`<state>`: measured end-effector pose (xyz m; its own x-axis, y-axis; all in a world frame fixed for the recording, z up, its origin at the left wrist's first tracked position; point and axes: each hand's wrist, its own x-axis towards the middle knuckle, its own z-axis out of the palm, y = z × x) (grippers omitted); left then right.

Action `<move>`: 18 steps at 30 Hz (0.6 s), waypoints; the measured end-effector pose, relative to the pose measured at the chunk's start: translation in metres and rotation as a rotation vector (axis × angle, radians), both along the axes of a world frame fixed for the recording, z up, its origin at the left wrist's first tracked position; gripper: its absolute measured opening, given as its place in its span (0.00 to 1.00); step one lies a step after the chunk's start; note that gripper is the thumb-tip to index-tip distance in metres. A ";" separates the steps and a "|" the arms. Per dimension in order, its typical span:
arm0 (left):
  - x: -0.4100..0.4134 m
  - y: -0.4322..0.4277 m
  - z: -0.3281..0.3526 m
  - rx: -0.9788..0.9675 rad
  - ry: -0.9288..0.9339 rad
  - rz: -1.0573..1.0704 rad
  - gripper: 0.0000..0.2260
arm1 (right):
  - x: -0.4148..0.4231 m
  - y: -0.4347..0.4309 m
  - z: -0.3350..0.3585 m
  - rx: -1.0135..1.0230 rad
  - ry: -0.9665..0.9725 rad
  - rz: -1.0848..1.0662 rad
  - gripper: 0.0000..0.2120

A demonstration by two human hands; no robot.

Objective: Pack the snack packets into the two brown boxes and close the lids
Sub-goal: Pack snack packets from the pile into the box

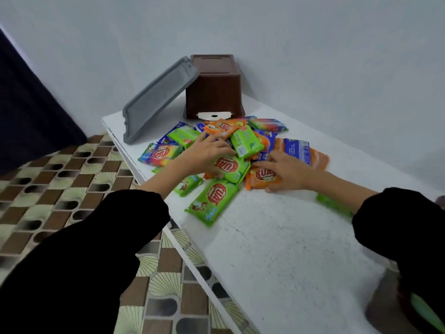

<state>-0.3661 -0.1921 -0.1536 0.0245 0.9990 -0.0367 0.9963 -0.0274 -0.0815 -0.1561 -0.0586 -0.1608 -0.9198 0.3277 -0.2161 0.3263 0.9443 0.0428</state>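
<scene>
Both hands sit mid-frame on a heap of glossy snack packets (243, 145) on the white table (289, 237). Left hand (204, 156), fingers spread wide, presses a green packet (231, 167). Right hand (286, 171), fingers loosely splayed, lies flat on an orange packet (262, 178). Above centre, a brown plastic box (214, 90) lies upturned, with a grey lid (156, 102) leaning against it.
</scene>
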 end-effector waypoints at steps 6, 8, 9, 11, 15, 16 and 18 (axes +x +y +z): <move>-0.006 0.001 0.008 0.029 0.052 -0.116 0.32 | 0.007 -0.003 -0.003 0.096 -0.075 0.052 0.35; -0.003 -0.002 0.010 0.064 0.075 -0.165 0.33 | 0.008 -0.009 0.002 0.110 -0.133 0.018 0.37; -0.002 -0.004 0.010 0.077 0.073 -0.171 0.33 | 0.009 -0.012 0.005 0.087 -0.155 -0.006 0.39; 0.000 -0.010 0.011 0.091 0.056 -0.160 0.33 | 0.013 -0.019 0.010 -0.036 -0.170 -0.068 0.41; 0.004 -0.014 0.015 0.086 0.026 -0.169 0.33 | 0.025 -0.031 0.015 -0.182 -0.118 -0.169 0.44; 0.006 -0.014 0.018 0.091 0.003 -0.168 0.32 | 0.028 -0.033 0.018 -0.169 -0.093 -0.191 0.43; 0.011 -0.015 0.027 0.134 -0.055 -0.177 0.31 | 0.036 -0.035 0.031 -0.141 -0.018 -0.237 0.41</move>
